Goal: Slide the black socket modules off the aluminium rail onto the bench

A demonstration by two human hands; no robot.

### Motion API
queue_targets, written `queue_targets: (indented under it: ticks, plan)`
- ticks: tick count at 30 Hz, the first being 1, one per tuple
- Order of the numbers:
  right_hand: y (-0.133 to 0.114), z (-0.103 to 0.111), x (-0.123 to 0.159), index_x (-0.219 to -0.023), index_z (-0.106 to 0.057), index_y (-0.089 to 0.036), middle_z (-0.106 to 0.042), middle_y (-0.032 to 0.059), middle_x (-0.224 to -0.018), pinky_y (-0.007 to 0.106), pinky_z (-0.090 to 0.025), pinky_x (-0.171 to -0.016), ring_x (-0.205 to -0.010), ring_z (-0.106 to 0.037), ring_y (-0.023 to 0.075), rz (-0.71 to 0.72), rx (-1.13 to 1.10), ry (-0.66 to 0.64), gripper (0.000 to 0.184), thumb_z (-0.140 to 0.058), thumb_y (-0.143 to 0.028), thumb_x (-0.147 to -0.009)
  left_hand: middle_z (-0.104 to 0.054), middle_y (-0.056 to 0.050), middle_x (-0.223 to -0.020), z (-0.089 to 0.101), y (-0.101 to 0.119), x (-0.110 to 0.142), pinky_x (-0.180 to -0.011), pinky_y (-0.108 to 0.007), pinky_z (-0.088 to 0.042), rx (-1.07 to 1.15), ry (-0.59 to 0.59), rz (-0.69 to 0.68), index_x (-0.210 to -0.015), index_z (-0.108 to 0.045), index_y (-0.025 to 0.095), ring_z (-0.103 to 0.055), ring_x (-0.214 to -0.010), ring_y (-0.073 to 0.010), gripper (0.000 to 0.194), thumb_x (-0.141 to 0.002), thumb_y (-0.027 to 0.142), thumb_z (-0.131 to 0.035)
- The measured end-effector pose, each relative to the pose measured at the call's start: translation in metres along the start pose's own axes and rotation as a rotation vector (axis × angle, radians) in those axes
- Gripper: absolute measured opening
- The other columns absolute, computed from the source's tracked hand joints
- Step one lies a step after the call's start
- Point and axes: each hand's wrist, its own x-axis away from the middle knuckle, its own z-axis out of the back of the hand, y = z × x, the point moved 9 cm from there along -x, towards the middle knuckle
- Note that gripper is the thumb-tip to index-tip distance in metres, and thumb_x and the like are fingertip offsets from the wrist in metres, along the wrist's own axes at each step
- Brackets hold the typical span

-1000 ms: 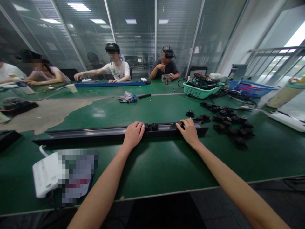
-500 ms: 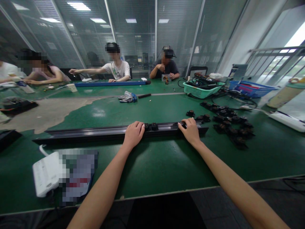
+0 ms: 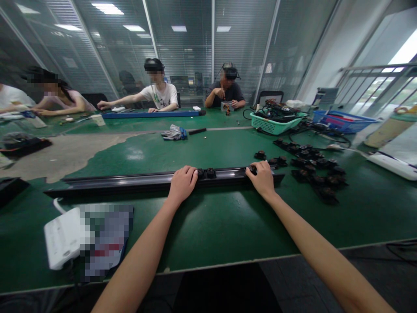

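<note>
A long black metal rail [image 3: 130, 182] with a shiny channel lies across the green table in front of me. My left hand [image 3: 183, 181] is closed over its middle, fingers wrapped on top. Just right of that hand, small black blocks [image 3: 210, 172] sit in the channel. My right hand [image 3: 262, 176] pinches a small black part [image 3: 251, 168] at the channel, close to the rail's right end; the fingers partly cover it. Beyond the right end lie several loose black parts [image 3: 306, 167] of a similar look.
A green basket [image 3: 276, 124] of cables and a blue basket [image 3: 345, 121] stand at the back right. Grey gloves [image 3: 176, 132] lie behind the rail. A white box [image 3: 63, 239] sits at the front left. Several people work across the table, near a blue bar [image 3: 150, 114].
My right hand has shifted slightly to the right along the rail with the small black part. My left hand has stayed in place.
</note>
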Motion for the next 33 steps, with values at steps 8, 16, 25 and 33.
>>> queue_targets:
  ticks: [8,16,25,33]
  plan:
    - [-0.0003,0.0021,-0.0005,-0.091,-0.067,-0.018,-0.061,0.0112,-0.094,0.056,-0.034,-0.115,-0.101,-0.055,0.0288,-0.010,-0.006,-0.005,0.028,-0.052,-0.043,-0.091,-0.067,-0.009,-0.108,-0.0023,-0.0007,-0.0004,-0.091,-0.037,-0.048,-0.004,-0.005,-0.004,-0.109,-0.065,0.021,-0.063,-0.099,-0.0229,0.037,-0.105,0.036,-0.031]
    - [-0.0023,0.0024,0.0001,-0.094,-0.068,-0.017,-0.061,0.0123,-0.093,0.056,-0.036,-0.114,-0.100,-0.056,0.0291,0.004,0.026,0.003,0.031,-0.051,-0.043,-0.092,-0.068,-0.009,-0.109,-0.0021,-0.0011,-0.0006,-0.092,-0.037,-0.048,0.012,-0.001,-0.004,-0.109,-0.064,0.021,-0.063,-0.100,-0.0230,0.036,-0.105,0.036,-0.032]
    - [-0.0040,0.0032,-0.0001,-0.094,-0.067,-0.016,-0.060,0.0130,-0.093,0.056,-0.034,-0.115,-0.101,-0.055,0.0301,-0.015,0.019,-0.014,0.032,-0.050,-0.043,-0.093,-0.067,-0.009,-0.108,-0.0001,0.0007,-0.0004,-0.091,-0.037,-0.048,0.003,-0.003,-0.002,-0.109,-0.064,0.021,-0.063,-0.099,-0.0229,0.037,-0.105,0.036,-0.031]
    - [0.0021,0.0044,-0.0004,-0.096,-0.068,-0.014,-0.061,0.0137,-0.095,0.054,-0.034,-0.115,-0.103,-0.055,0.0298,-0.023,0.068,-0.002,0.032,-0.051,-0.041,-0.093,-0.067,-0.009,-0.108,-0.0012,0.0002,-0.0002,-0.090,-0.036,-0.047,-0.009,-0.004,-0.011,-0.110,-0.064,0.020,-0.063,-0.099,-0.0230,0.038,-0.106,0.036,-0.030]
